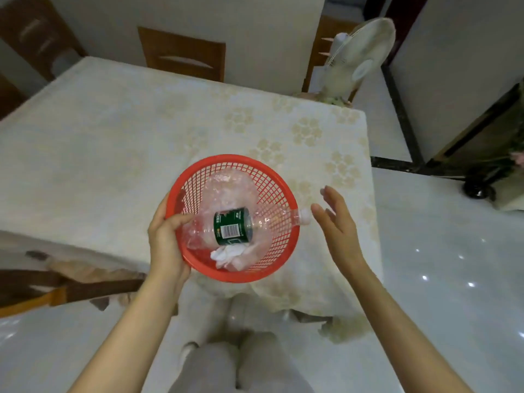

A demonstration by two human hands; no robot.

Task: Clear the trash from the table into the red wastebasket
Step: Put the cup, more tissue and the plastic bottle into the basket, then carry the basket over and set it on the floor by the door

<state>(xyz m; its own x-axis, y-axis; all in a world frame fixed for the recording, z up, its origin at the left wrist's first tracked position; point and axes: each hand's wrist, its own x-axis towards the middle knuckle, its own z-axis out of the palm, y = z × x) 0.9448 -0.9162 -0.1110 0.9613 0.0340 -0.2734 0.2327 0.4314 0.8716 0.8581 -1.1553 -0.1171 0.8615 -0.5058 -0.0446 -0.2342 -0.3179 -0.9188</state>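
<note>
A round red mesh wastebasket (272, 182) is held over the near edge of the table (113, 131). My left hand (166, 239) grips its left rim, thumb inside. Across the basket lies a clear plastic bottle (231, 226) with a dark green label, its white cap poking over the right rim. Under it sit a crumpled clear plastic bag (226, 188) and a white crumpled tissue (226, 255). My right hand (336, 222) hovers just right of the cap, fingers spread, holding nothing.
The table wears a cream flowered cloth. Wooden chairs (184, 53) stand at the far side and a bench (56, 287) at the left. A white standing fan (357, 55) is past the far right corner. Glossy white floor lies to the right.
</note>
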